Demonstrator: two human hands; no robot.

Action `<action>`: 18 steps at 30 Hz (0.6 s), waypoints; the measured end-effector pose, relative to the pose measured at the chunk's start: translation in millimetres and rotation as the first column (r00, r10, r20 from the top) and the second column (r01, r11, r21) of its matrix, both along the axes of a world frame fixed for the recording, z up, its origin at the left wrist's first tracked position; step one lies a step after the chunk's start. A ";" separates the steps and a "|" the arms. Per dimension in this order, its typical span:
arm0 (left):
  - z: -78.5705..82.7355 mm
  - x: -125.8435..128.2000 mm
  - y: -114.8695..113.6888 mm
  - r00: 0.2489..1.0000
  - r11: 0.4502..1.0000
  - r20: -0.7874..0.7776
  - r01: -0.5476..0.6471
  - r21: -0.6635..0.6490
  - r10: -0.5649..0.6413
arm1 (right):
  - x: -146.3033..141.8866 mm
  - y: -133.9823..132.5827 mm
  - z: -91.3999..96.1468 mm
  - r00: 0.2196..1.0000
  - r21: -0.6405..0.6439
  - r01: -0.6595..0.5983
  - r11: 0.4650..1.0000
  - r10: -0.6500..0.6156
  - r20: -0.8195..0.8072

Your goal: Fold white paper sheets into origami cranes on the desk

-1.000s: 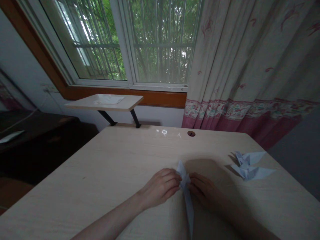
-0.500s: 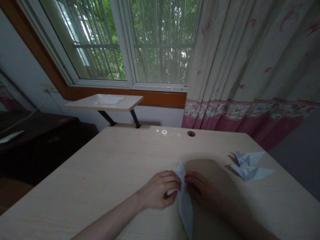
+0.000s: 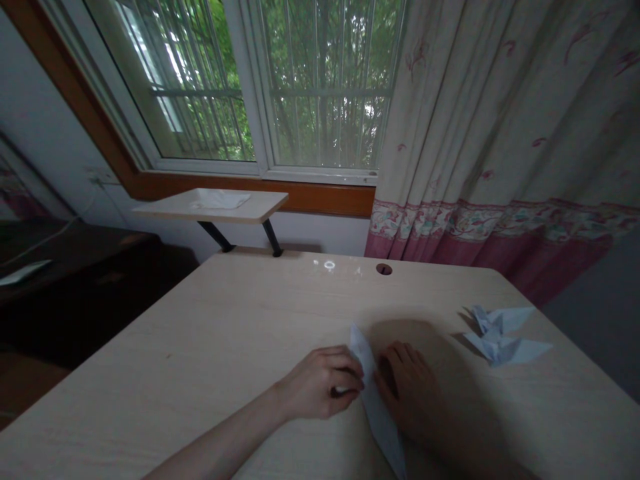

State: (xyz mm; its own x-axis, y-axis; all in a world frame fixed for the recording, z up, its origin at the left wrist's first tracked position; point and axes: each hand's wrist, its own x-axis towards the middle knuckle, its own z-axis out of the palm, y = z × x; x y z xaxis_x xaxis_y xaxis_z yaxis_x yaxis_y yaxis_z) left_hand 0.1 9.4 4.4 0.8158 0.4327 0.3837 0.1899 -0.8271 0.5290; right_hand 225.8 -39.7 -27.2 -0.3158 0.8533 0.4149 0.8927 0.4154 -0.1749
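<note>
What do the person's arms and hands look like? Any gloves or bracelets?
The left hand and right hand are bare, without gloves. No sleeve, watch or bracelet shows on the left forearm. The right forearm is shadowy, but no sleeve shows.

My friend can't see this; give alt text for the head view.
A left hand and right hand flank a long folded paper on a pale desk. Other pointed paper lies to the right; a window and curtain stand behind.
</note>
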 end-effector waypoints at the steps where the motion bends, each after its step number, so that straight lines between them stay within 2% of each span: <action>1: -0.3 0.1 -0.3 1.000 1.000 0.003 0.003 0.003 -0.003 | -1.4 -1.2 0.6 1.000 -0.028 0.018 0.999 -0.019 -0.022; 5: -1.6 -1.1 -0.6 1.000 1.000 0.009 0.014 0.013 -0.015 | -5.9 -2.9 1.8 0.982 -0.172 0.072 0.982 -0.100 -0.160; 8: -1.9 -2.9 -0.6 1.000 1.000 0.018 0.004 0.023 -0.005 | -7.0 -2.3 0.9 0.947 -0.213 0.108 0.971 -0.165 -0.274; 11: -2.5 -4.1 -0.3 1.000 0.999 0.025 -0.009 0.045 0.008 | -7.7 -2.1 0.6 0.900 -0.208 0.073 0.975 -0.154 -0.408; 14: -3.1 -4.0 0.6 1.000 0.996 0.028 -0.015 0.085 0.013 | -9.8 -2.3 -0.8 0.841 -0.265 0.026 0.964 -0.164 -0.516; 16: -3.0 -3.7 1.5 0.998 0.991 0.053 -0.022 0.134 0.015 | -11.3 -2.2 -3.8 0.822 -0.323 0.017 0.946 -0.198 -0.535; 18: -2.4 -3.8 2.3 0.995 0.980 0.097 -0.055 0.194 0.036 | -11.4 -1.8 -7.7 0.831 -0.326 0.015 0.945 -0.193 -0.521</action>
State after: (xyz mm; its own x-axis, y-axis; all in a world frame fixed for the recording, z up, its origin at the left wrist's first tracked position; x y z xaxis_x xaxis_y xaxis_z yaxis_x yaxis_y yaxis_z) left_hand -3.7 11.7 2.0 0.7538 0.3774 0.5379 0.1873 -0.9080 0.3747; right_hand 214.3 -41.4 -34.9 -0.0188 0.9768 0.2133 0.6511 0.1739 -0.7388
